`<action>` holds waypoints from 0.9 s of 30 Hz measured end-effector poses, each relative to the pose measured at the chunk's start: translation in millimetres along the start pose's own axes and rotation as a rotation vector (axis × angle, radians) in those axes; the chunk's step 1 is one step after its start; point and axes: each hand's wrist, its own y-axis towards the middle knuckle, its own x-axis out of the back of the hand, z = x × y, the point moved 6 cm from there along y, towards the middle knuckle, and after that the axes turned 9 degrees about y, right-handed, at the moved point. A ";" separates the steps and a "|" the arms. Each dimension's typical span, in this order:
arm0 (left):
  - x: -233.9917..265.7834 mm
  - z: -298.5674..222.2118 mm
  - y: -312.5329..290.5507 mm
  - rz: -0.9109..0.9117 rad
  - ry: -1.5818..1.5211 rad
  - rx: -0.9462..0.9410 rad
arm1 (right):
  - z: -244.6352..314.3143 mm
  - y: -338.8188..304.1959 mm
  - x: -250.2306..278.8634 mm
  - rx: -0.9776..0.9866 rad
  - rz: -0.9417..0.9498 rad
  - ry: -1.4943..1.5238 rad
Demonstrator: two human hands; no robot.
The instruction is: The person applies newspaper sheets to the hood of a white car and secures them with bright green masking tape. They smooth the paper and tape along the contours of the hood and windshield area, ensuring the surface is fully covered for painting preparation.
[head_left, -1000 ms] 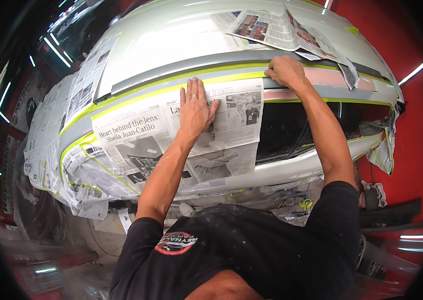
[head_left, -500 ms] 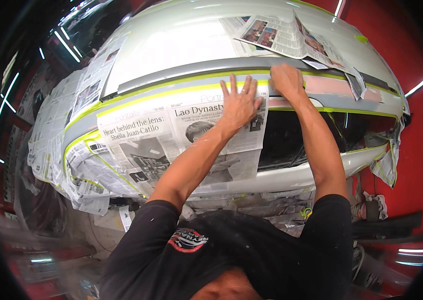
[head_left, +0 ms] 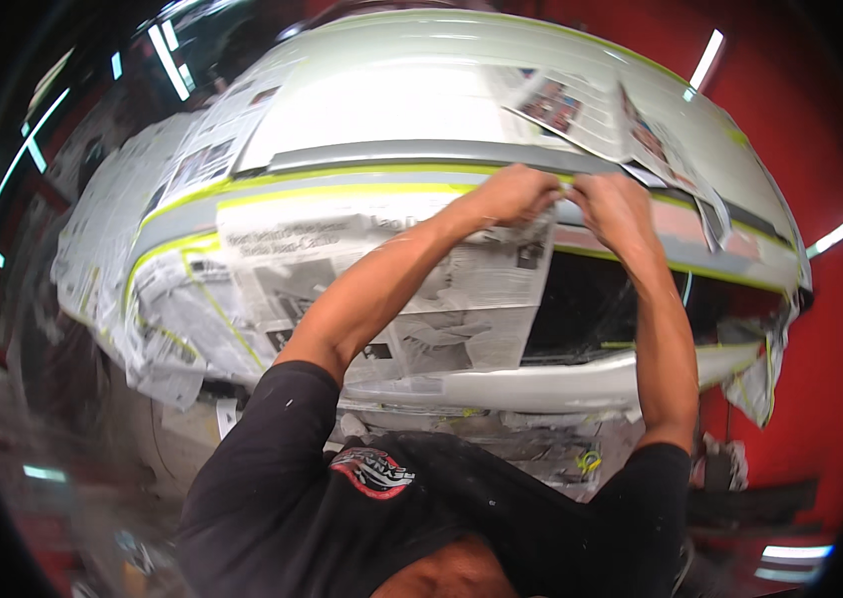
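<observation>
A newspaper sheet (head_left: 471, 284) hangs over the side windows of a pale car (head_left: 391, 105). Yellow-green masking tape (head_left: 341, 190) runs along the sheet's upper edge, below the grey roof rail (head_left: 381, 151). At the sheet's upper right corner, the fingers of my left hand (head_left: 521, 195) are closed in a pinch. My right hand (head_left: 609, 204) pinches right beside it, the fingertips of both almost touching. A small bit of the tape shows between them; the rest is hidden by the fingers.
Loose newspaper (head_left: 581, 115) lies on the roof at the right. More taped paper (head_left: 122, 219) covers the car's left end. An uncovered dark window (head_left: 591, 309) is right of the sheet. Behind stands a red wall (head_left: 820, 329). A yellow-green roll (head_left: 589, 461) lies below the car's side.
My left hand has lifted off the newspaper, where it lay flat, and moved right to meet my right hand in a pinch. The view has shifted slightly.
</observation>
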 end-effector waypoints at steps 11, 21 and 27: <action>81.6 -94.9 -18.7 -0.227 0.299 -0.236 | -39.7 -46.1 6.7 -0.343 -0.871 0.805; 225.1 -160.9 54.3 -0.214 0.270 -0.364 | -4.8 -156.9 99.4 -0.364 -1.749 0.153; 290.8 95.7 107.1 -0.538 0.127 0.292 | 70.9 -182.2 54.6 -0.482 -1.335 -0.147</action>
